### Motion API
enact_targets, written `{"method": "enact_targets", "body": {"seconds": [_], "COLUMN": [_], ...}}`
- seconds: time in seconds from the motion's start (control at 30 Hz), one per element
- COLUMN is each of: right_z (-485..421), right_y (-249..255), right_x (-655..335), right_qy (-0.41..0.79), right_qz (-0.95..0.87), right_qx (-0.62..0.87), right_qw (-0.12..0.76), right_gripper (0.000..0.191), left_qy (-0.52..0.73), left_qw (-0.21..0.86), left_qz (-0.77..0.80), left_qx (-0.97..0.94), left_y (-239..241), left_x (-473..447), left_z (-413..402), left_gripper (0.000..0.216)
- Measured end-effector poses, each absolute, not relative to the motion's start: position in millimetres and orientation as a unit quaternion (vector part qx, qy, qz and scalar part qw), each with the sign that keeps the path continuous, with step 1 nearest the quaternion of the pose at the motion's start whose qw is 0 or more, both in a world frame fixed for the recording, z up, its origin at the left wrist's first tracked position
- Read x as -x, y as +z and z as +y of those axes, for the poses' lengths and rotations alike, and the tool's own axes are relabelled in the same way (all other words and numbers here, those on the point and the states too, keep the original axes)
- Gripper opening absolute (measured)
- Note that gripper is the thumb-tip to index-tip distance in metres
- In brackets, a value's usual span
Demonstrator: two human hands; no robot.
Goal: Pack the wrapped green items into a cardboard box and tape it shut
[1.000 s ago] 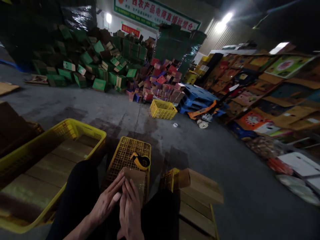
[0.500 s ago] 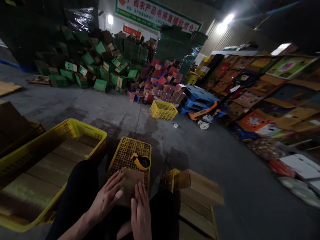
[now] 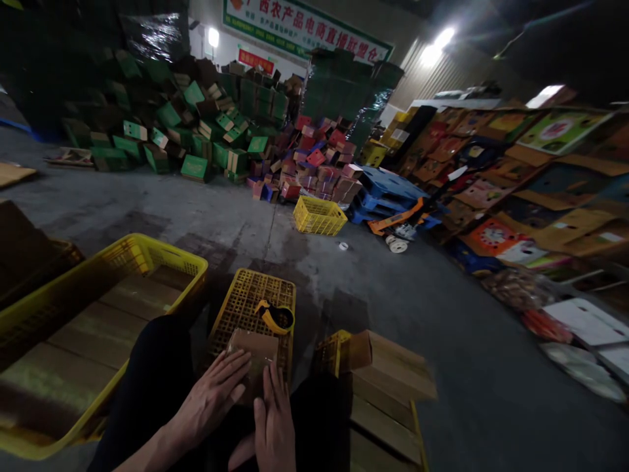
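Note:
Between my knees a small cardboard box [image 3: 258, 351] rests on an upturned yellow plastic crate [image 3: 246, 288]. My left hand [image 3: 216, 387] lies with its fingers stretched over the left part of the box top. At the box's right side is my right hand [image 3: 275, 413], its fingers extended and touching the cardboard. Neither hand grips anything. Just beyond the box, a yellow and black tape dispenser [image 3: 275, 318] lies on the crate's grid.
Left of me is a large yellow crate [image 3: 196, 269] holding several cardboard boxes. On my right, another yellow crate [image 3: 339, 344] carries cardboard boxes, one tilted on top. Ahead are a yellow basket [image 3: 319, 216], blue pallets [image 3: 388, 190], an orange pallet jack [image 3: 398, 219] and piled green boxes [image 3: 196, 167].
My left hand has slid slightly right and forward over the box top. My right hand stays at the box's right side. The whole view has shifted slightly.

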State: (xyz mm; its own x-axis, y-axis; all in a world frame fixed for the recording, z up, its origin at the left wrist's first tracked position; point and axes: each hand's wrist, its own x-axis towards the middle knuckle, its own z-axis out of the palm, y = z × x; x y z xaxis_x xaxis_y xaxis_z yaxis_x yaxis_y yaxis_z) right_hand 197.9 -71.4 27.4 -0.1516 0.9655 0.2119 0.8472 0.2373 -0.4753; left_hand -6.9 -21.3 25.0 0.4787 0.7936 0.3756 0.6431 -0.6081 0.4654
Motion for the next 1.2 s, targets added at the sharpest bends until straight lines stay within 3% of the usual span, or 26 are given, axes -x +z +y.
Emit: {"method": "enact_targets", "body": {"seconds": [0.3, 0.5, 0.7, 1.2], "right_z": [-77.4, -71.7, -70.8, -48.5], "right_y": [30.9, 30.3, 29.5, 30.6], "right_x": [-197.5, -191.1, -192.2, -185.1], "right_qy": [0.189, 0.166, 0.151, 0.063], "right_qz": [-0.712, -0.713, -0.719, -0.776], "right_qx": [0.616, 0.623, 0.621, 0.579], "right_qw": [0.279, 0.275, 0.274, 0.243], "right_gripper": [0.056, 0.06, 0.059, 0.061], "left_qy": [0.333, 0.274, 0.255, 0.286], "left_qw": [0.101, 0.041, -0.008, 0.03], "left_qz": [0.46, 0.479, 0.456, 0.395], "left_qx": [-0.817, -0.833, -0.853, -0.872], "left_y": [23.2, 18.8, 22.6, 8.5], "left_x": [13.5, 5.0, -4.7, -7.6], "left_z": [-35.8, -40.5, -25.1, 8.4], "left_gripper": [0.058, 0.069, 0.059, 0.055]}}
